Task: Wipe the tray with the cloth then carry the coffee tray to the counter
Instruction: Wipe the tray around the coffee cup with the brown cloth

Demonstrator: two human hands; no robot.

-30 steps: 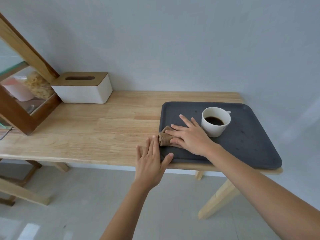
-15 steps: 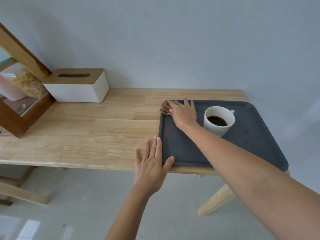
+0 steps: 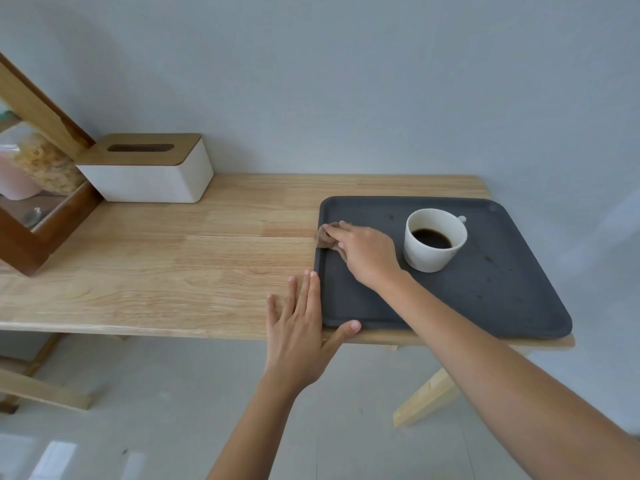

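Step in hand: wiping. My left hand (image 3: 300,327) lies flat and spread on the bench (image 3: 173,271), low centre of the frame, thumb hooked at the near left corner of the tray (image 3: 363,306) to steady it. Right of it, my right hand (image 3: 363,254) presses the brown cloth (image 3: 323,239) against the tray's left rim. The coffee cup (image 3: 433,239) stands further right. Dark spots remain at right; next, wipe there, clear of the cup.
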